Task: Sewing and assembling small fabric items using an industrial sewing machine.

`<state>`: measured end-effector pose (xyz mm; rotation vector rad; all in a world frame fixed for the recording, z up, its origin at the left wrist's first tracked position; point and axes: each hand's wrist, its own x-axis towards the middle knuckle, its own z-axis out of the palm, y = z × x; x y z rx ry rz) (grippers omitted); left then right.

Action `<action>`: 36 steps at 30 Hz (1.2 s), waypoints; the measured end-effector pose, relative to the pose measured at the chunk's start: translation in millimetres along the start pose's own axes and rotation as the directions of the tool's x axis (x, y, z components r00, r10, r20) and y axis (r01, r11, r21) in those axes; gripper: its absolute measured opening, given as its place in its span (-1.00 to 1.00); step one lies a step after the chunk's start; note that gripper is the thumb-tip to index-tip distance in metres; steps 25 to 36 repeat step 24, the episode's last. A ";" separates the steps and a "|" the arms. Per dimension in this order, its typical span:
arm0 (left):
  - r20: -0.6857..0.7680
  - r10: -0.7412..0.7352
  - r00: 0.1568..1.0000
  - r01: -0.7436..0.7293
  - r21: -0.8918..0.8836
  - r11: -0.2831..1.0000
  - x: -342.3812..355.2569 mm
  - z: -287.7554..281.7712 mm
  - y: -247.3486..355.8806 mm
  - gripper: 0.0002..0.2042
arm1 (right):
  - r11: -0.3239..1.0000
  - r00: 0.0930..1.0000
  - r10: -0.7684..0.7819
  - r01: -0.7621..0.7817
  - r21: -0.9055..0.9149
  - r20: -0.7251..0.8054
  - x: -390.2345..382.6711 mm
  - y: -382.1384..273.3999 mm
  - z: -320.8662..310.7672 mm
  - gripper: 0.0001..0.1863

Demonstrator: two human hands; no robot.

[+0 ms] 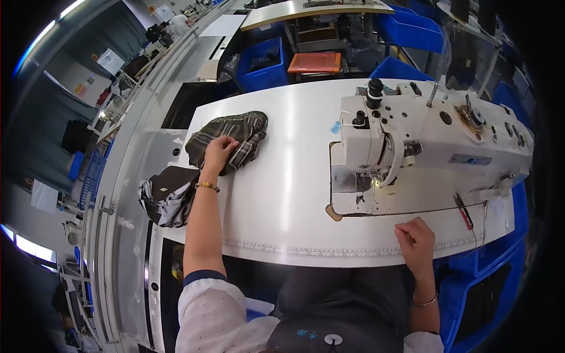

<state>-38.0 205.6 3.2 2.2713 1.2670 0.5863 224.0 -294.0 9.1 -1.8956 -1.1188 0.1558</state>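
Note:
My left hand reaches to the far left of the white sewing table, its fingertips pinched on a pile of dark plaid fabric pieces. Beside my left forearm lies a second bundle of dark brown and grey-patterned fabric pieces, partly over the table's left edge. My right hand hovers at the table's front edge with its fingers curled in and nothing visible in them. Ahead of it stands a white industrial sewing machine; no cloth shows under its needle area.
Thread snips with red handles lie on the table right of my right hand. A printed ruler strip runs along the front edge. Blue bins and an orange-red tray stand beyond the table. A metal rail and shelf flank the left side.

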 end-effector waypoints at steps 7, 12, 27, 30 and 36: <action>-0.024 0.021 0.999 -0.025 -0.192 0.981 13.0 -13.5 -36.7 -0.75 | 1.000 1.000 0.012 -0.012 0.009 -0.018 2.3 -5.9 3.3 -0.97; -0.109 -0.113 0.988 0.008 -0.683 0.730 -12.3 -48.4 -9.7 -0.77 | 1.000 0.999 -0.003 0.004 0.012 -0.047 0.0 -6.4 1.2 -0.97; -0.174 0.067 0.982 -0.180 -0.979 0.098 -53.0 -129.7 -0.3 -0.62 | 0.999 0.999 -0.013 0.014 0.033 -0.033 -1.1 -2.9 2.1 -0.96; -0.174 0.067 0.982 -0.180 -0.979 0.098 -53.0 -129.7 -0.3 -0.62 | 0.999 0.999 -0.013 0.014 0.033 -0.033 -1.1 -2.9 2.1 -0.96; -0.174 0.067 0.982 -0.180 -0.979 0.098 -53.0 -129.7 -0.3 -0.62 | 0.999 0.999 -0.013 0.014 0.033 -0.033 -1.1 -2.9 2.1 -0.96</action>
